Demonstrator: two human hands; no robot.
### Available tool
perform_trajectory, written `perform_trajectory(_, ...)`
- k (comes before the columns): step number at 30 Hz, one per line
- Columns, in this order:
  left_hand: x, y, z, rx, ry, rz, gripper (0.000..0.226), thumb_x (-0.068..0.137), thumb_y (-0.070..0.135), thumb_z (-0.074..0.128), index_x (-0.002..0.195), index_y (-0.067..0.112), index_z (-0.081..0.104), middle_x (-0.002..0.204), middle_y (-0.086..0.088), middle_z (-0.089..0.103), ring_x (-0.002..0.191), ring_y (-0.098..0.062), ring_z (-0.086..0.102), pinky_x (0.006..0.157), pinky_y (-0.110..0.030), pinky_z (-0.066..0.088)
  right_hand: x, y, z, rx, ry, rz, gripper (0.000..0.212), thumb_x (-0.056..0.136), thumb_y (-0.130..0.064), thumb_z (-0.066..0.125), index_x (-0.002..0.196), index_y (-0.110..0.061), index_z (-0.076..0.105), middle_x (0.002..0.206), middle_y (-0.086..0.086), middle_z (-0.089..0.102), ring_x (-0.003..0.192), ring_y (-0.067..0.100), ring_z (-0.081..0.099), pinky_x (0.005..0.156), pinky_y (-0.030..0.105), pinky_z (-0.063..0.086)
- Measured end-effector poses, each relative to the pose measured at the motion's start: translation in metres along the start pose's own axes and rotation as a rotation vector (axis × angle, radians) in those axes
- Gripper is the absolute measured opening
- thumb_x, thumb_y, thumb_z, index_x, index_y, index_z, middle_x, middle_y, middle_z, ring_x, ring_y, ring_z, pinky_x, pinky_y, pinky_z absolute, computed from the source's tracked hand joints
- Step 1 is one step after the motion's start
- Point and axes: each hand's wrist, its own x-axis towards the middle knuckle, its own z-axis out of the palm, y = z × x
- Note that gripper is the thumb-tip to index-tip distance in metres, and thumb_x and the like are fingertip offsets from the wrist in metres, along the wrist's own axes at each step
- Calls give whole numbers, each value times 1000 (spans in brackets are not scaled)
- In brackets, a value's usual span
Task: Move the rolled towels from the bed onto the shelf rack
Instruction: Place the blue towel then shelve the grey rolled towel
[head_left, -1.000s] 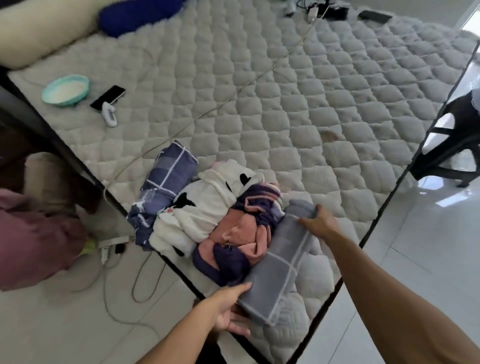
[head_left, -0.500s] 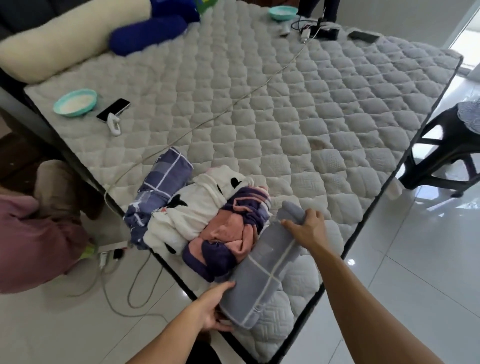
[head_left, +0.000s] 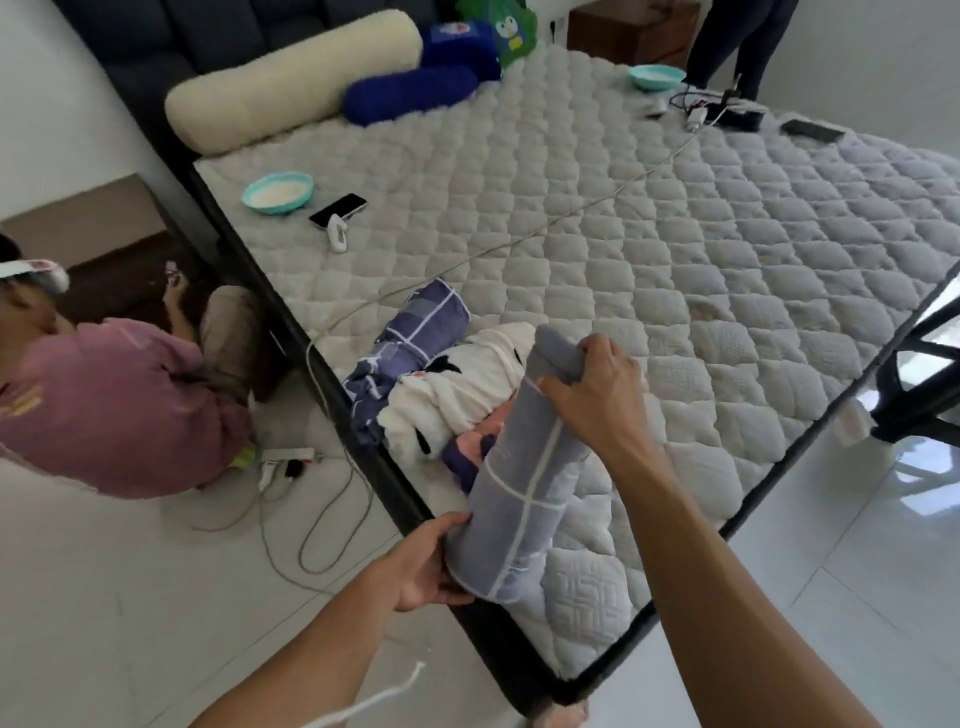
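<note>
A grey rolled towel (head_left: 524, 483) with white stripes is lifted off the bed (head_left: 649, 270), tilted with its far end up. My right hand (head_left: 597, 395) grips that upper end and my left hand (head_left: 426, 566) holds the lower end. Still lying at the bed's near corner are a blue checked rolled towel (head_left: 415, 338), a white rolled towel with black patches (head_left: 457, 395) and a pink and purple rolled towel (head_left: 475, 447), partly hidden behind the grey one. No shelf rack is in view.
A person in a pink top (head_left: 104, 410) crouches on the floor at the left, by a power strip and cables (head_left: 291, 467). On the bed lie two teal bowls (head_left: 278, 193), a phone (head_left: 337, 210), a cable (head_left: 519, 239) and bolsters (head_left: 291, 83). A dark stool (head_left: 919, 384) stands right.
Both hands have raised the grey towel off the bed and tipped its far end upward. The head camera has moved back, showing more of the bed and the crouching person.
</note>
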Motion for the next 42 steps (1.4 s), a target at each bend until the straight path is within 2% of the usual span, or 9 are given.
perform_trajectory(5, -69, 10, -89, -106, 79, 209, 31, 90, 45, 54, 105, 19, 60, 109, -6, 61, 97, -28, 60, 97, -46, 47, -32, -122, 36, 46, -5, -251, 34, 82, -20, 60, 109, -3, 50, 114, 15, 54, 113, 32, 46, 82, 33, 33)
perform_trajectory(12, -182, -55, -252, -433, 289, 473, 47, 86, 53, 57, 115, 16, 62, 120, -9, 64, 99, -27, 63, 85, -42, 54, -124, -305, 121, 122, -125, -638, 44, 80, -22, 66, 117, -4, 50, 119, 13, 55, 114, 31, 49, 95, 39, 40)
perform_trajectory(15, -236, -101, -312, -615, 383, 564, 49, 87, 57, 52, 115, 17, 61, 114, -6, 65, 99, -28, 64, 80, -42, 55, -176, -381, 162, 177, -229, -799, 41, 80, -21, 66, 115, -6, 51, 116, 12, 56, 112, 30, 51, 93, 37, 40)
perform_trajectory(20, -308, -177, -397, -897, 575, 658, 66, 86, 65, 47, 130, 16, 52, 133, -7, 58, 114, -33, 61, 94, -51, 51, -277, -488, 221, 247, -415, -1124, 40, 84, -20, 61, 120, -5, 49, 119, 11, 53, 116, 29, 46, 91, 33, 36)
perform_trajectory(22, -328, -207, -422, -1018, 644, 712, 69, 85, 67, 46, 131, 15, 50, 135, -7, 57, 114, -34, 61, 91, -49, 52, -320, -526, 243, 287, -494, -1269, 38, 85, -19, 60, 119, -6, 49, 119, 10, 53, 115, 26, 46, 86, 27, 33)
perform_trajectory(27, -368, -265, -473, -1228, 800, 812, 71, 84, 69, 46, 134, 19, 52, 136, -7, 58, 113, -33, 63, 96, -53, 50, -416, -600, 297, 430, -676, -1495, 34, 85, -27, 63, 116, -17, 51, 119, 1, 55, 115, 20, 48, 94, 31, 46)
perform_trajectory(32, -418, -324, -520, -1536, 958, 896, 70, 84, 67, 49, 131, 16, 54, 131, -8, 60, 105, -31, 64, 66, -42, 59, -509, -659, 346, 545, -886, -1713, 38, 84, -26, 64, 118, -17, 48, 121, 1, 52, 117, 19, 45, 99, 36, 45)
perform_trajectory(38, -469, -381, -550, -1763, 1289, 994, 55, 90, 59, 47, 130, 23, 47, 132, -7, 51, 116, -33, 57, 91, -53, 53, -607, -722, 381, 718, -1149, -1898, 38, 83, -21, 65, 118, -12, 50, 120, 3, 52, 112, 18, 44, 94, 28, 36)
perform_trajectory(42, -497, -427, -554, -1895, 1478, 1001, 57, 89, 59, 50, 134, 25, 49, 135, -4, 53, 117, -32, 58, 95, -54, 52, -681, -749, 390, 801, -1271, -1979, 42, 84, -25, 64, 121, -12, 48, 125, 4, 49, 121, 23, 43, 94, 38, 44)
